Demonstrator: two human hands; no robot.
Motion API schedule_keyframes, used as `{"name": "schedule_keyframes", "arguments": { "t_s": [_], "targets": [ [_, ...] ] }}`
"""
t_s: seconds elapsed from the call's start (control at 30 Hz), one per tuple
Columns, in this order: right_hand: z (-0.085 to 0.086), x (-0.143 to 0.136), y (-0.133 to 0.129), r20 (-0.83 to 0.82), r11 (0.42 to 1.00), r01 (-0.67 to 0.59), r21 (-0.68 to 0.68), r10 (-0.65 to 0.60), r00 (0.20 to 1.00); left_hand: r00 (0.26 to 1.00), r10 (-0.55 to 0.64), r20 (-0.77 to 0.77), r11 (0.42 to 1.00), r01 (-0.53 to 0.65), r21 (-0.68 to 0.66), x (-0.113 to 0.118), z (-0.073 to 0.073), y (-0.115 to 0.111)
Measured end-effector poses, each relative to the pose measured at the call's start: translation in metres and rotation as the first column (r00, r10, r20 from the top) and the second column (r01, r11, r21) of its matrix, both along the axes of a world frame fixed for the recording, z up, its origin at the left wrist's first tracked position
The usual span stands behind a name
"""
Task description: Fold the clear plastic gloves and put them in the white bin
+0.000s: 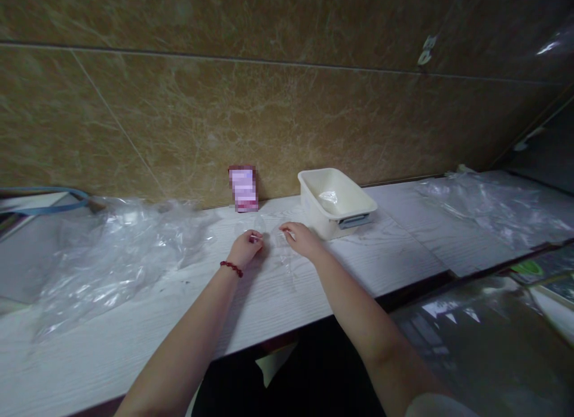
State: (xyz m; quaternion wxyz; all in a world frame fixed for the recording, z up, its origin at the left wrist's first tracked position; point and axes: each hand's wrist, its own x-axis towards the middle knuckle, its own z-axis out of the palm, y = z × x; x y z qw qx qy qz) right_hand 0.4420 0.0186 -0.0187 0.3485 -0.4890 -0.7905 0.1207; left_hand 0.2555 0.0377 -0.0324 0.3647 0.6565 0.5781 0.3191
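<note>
My left hand (246, 247), with a red bead bracelet (231, 268) on its wrist, is just above the white wood-grain table (264, 309). Its fingers are curled closed, and what they hold, if anything, is too small to make out. To the right, my right hand (304, 240) pinches thumb and fingertips together at a thin clear plastic film (286, 262). This film stretches over the tabletop between my hands, its edges hard to see. Close behind my right hand stands a white plastic bin (314, 210) with a grey handle and some clear plastic inside.
A phone (244, 189) with a blurred screen leans against the brown marbled wall (179, 118). Crumpled clear plastic bags (121, 255) cover the table's left side. More clear plastic (488, 204) lies at the far right. The table's front edge runs close to my lap.
</note>
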Motion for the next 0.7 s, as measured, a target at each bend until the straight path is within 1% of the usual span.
{"name": "schedule_keyframes", "arguments": {
  "t_s": [0.07,0.17,0.23,0.3,0.43,0.6,0.63,0.7],
  "targets": [
    [-0.001,0.004,0.001,0.063,0.999,0.003,-0.037,-0.001,0.998,0.997,0.007,-0.078,1.0,-0.005,0.027,-0.002,-0.002,0.004],
    [-0.003,0.006,0.001,0.138,0.996,-0.048,-0.071,0.057,0.989,0.973,0.014,-0.231,0.993,0.014,0.118,-0.004,-0.003,0.008],
    [-0.004,0.005,0.0,0.163,0.993,-0.086,-0.079,0.098,0.982,0.959,0.01,-0.284,0.987,0.036,0.157,-0.004,-0.001,0.01],
    [-0.004,0.004,-0.002,0.165,0.992,-0.091,-0.083,0.104,0.981,0.954,0.004,-0.298,0.985,0.048,0.168,-0.004,0.0,0.009],
    [-0.003,-0.002,-0.008,0.171,0.989,0.019,-0.145,0.006,0.985,0.957,-0.012,-0.29,0.985,0.061,0.16,-0.002,0.004,0.006],
    [-0.003,-0.017,-0.015,0.274,0.961,0.175,-0.214,-0.112,0.955,0.991,-0.04,-0.127,0.995,0.051,0.087,0.001,0.005,0.002],
    [-0.004,-0.019,-0.015,0.285,0.954,0.202,-0.223,-0.134,0.949,0.992,-0.039,-0.122,0.995,0.05,0.088,0.001,0.005,0.002],
    [-0.004,-0.02,-0.015,0.3,0.946,0.227,-0.233,-0.152,0.942,0.985,-0.045,-0.168,0.992,0.063,0.108,0.002,0.004,0.002]
  ]
}}
